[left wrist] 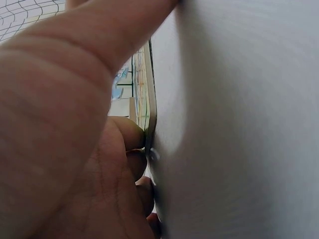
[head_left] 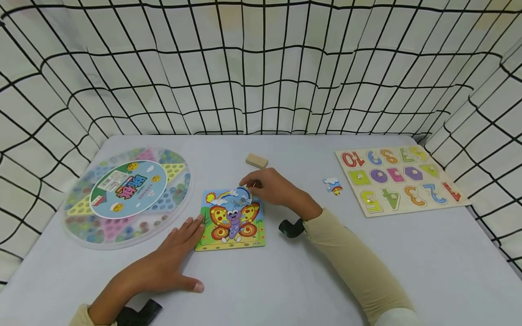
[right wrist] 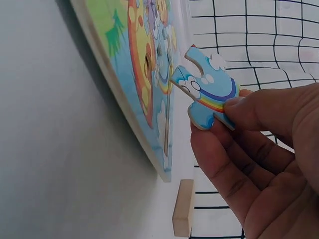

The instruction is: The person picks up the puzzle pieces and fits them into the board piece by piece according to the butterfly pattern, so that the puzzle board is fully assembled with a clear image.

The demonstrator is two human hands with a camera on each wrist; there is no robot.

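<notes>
A butterfly jigsaw puzzle in a square board point(head_left: 244, 245) lies flat in the middle of the table. The left hand point(head_left: 165, 265) rests at its left side with fingers stretched out, the fingertips touching the board's edge. Over the board's top right corner, the right hand point(head_left: 271, 186) pinches a jigsaw piece point(right wrist: 214, 94) between thumb and fingers. That piece is light blue with a rainbow band, and in the right wrist view it is held tilted, off the board. A second jigsaw piece point(head_left: 333, 186), also blue with a rainbow, lies on the table to the right.
A tan wooden block point(head_left: 257, 160) lies behind the puzzle. At left is a round Chinese checkers set point(head_left: 179, 222) under a clear cover. A wooden number-and-shape board point(head_left: 401, 181) lies at right. Black netting point(head_left: 261, 86) surrounds the white table point(head_left: 285, 285).
</notes>
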